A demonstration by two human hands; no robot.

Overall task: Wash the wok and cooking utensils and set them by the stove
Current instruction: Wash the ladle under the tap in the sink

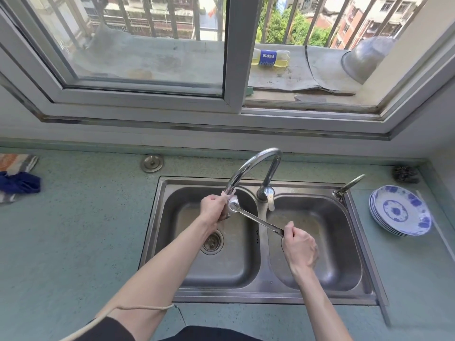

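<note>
A long steel ladle (258, 220) is held over the double steel sink (261, 289), its bowl end up under the curved tap spout (248, 166). My right hand (299, 244) grips the end of the ladle's handle above the right basin. My left hand (213, 207) holds a pale wet cloth (230, 205) pressed around the ladle's bowl, over the left basin. The bowl is mostly hidden by the cloth. No wok is in view.
A stack of blue-and-white plates (400, 214) sits on the green counter right of the sink, with a dark scourer (405, 174) behind it. Cloths (17, 178) lie at the far left. A bottle (269, 58) and a metal bowl (366, 59) rest on the outer window ledge.
</note>
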